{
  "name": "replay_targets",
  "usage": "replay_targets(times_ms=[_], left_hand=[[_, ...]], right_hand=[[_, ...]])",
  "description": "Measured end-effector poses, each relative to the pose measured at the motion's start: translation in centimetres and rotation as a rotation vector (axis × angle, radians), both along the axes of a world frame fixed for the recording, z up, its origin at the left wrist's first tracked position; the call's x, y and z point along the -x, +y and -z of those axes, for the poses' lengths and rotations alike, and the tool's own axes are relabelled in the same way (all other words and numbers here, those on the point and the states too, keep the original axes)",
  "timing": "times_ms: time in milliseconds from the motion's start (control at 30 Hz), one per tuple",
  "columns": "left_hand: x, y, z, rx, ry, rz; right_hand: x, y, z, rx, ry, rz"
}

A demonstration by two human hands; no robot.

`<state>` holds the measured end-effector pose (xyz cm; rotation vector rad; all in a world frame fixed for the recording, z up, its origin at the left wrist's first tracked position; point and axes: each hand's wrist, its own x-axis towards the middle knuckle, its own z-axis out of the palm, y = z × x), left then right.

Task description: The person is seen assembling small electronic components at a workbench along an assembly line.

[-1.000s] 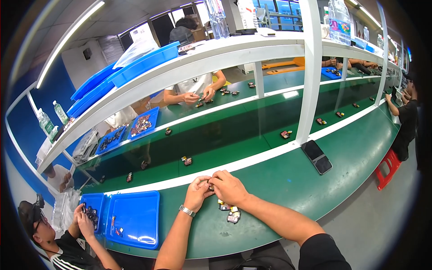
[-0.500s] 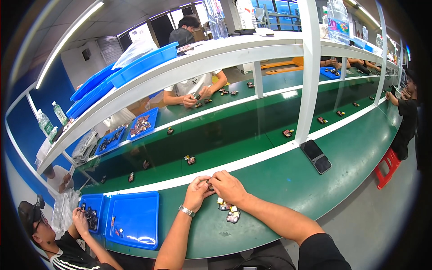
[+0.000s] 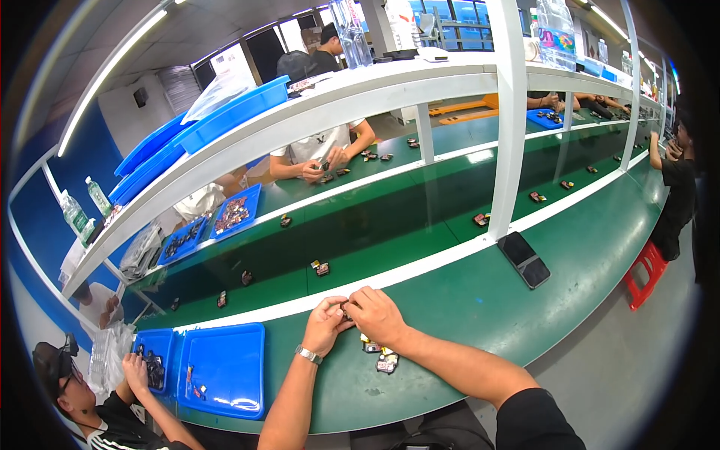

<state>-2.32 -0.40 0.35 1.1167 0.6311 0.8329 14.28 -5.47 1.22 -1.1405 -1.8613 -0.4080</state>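
Note:
My left hand (image 3: pixel 324 330) and my right hand (image 3: pixel 379 316) meet over the green table in front of me, fingertips pinched together. Between them sits a small dark part (image 3: pixel 346 307), mostly covered by the fingers, so its exact kind does not show. A silver watch is on my left wrist. Under my right hand and wrist lie several small black assemblies (image 3: pixel 387 362) with yellow and pale labels, bunched together on the table.
Left of me stand a blue tray (image 3: pixel 259 375) with a few small pieces and another blue tray (image 3: pixel 171 337) of dark parts, where a co-worker's hands (image 3: pixel 135 371) are busy. A phone (image 3: pixel 524 260) lies to the right. Beyond the white rail, a green belt (image 3: pixel 390 255) carries spaced assemblies.
The assemblies on the belt have drifted slightly to the right. My hands keep their pinch on the small part, with only slight finger movement. The view has shifted a little.

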Motion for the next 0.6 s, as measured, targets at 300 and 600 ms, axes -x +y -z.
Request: replay_targets(times_ms=[300, 600], left_hand=[[0.35, 0.49, 0.67, -0.015, -0.04, 0.053], [0.27, 0.38, 0.43, 0.008, -0.078, 0.012]], right_hand=[[-0.35, -0.1, -0.38, -0.006, -0.002, -0.039], [-0.01, -0.27, -0.19, 0.146, 0.106, -0.135]])
